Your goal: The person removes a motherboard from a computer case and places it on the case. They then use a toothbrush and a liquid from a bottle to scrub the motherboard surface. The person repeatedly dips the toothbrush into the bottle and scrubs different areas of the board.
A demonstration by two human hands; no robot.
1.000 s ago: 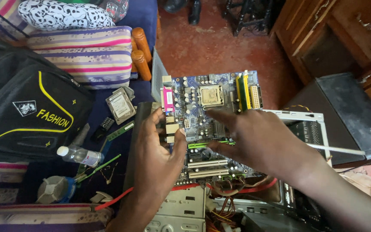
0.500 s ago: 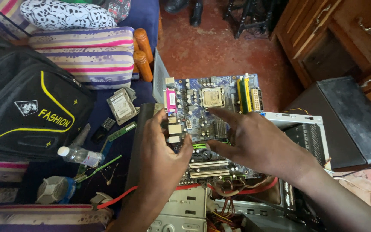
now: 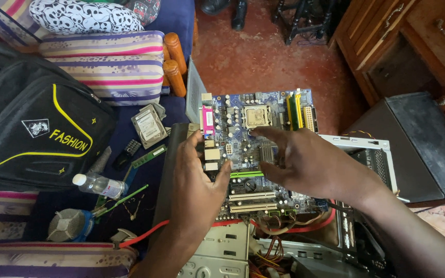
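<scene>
In the head view, a blue motherboard (image 3: pixel 256 149) lay over an open computer case (image 3: pixel 359 154), a little right of centre. The left hand (image 3: pixel 197 180) gripped the board's left edge, thumb on top by the green slot and fingers curled around the ports. The right hand (image 3: pixel 305 162) rested open across the board's middle, its fingers spread and pointing to nine o'clock, the fingertips reaching just below the square silver processor socket (image 3: pixel 257 116). Yellow and green memory slots (image 3: pixel 295 109) stood at the board's one o'clock corner, and a pink port (image 3: pixel 208 119) sat at its eleven o'clock corner. White expansion slots (image 3: pixel 253 196) ran along its lower part.

At nine o'clock from the board lay a black backpack (image 3: pixel 32 128) with yellow piping and a small white emblem patch on its front. Between bag and board lay a silver hard drive (image 3: pixel 150 125) with a white rectangular label, tilted, and just below it a green memory stick (image 3: pixel 149 155). A clear plastic bottle (image 3: pixel 99 185) with a white cap lay at eight o'clock, near a round grey cooler fan (image 3: pixel 69 225). A striped cushion (image 3: pixel 104 64) sat at eleven o'clock. A red cable (image 3: pixel 145 234) curved beneath the left wrist.
</scene>
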